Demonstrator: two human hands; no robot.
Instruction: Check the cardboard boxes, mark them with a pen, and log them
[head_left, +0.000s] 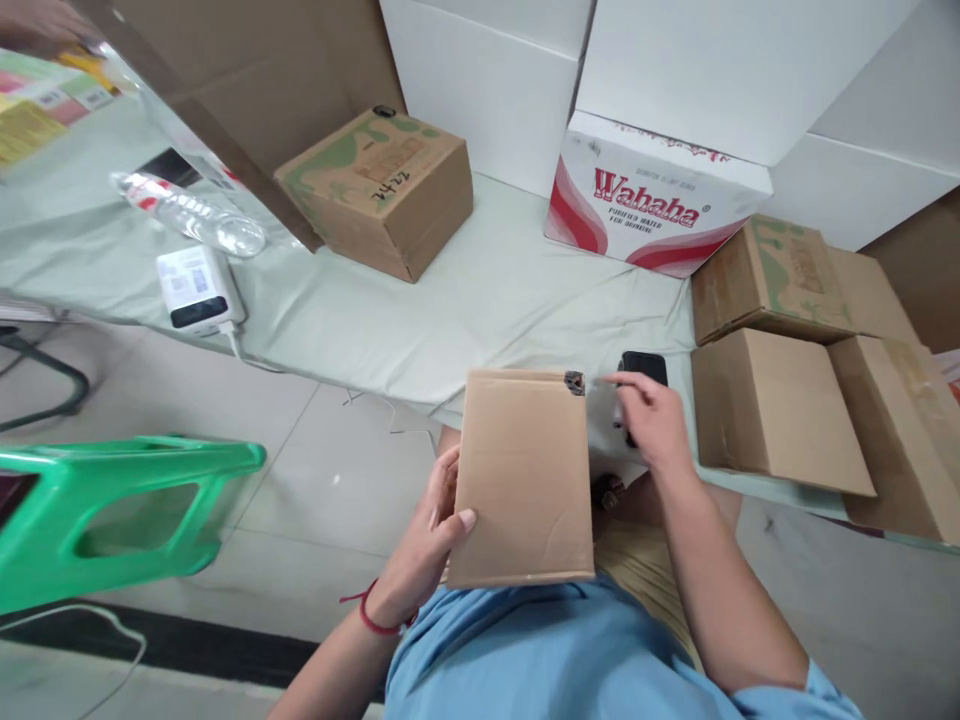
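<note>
A flat-topped brown cardboard box (525,480) is held above my lap, its near edge close to my blue shirt. My left hand (435,525) grips its left side, with the thumb on the top face and the fingers mostly hidden behind the side. A small black patch (574,383) marks the box's far right corner. To the right of that corner is my right hand (658,420), apart from the box. Its index finger is stretched toward the corner, the other fingers are partly bent, and I see nothing held. Behind this hand lies a black phone-like object (645,367) at the table's edge.
A cardboard box marked 2422 (390,200) and a Wahaha carton (645,205) stand on the cloth-covered table (495,270). Several cardboard boxes (795,400) sit at right. Left are a plastic bottle (195,215), a white corded device (199,290) and a green stool (135,455).
</note>
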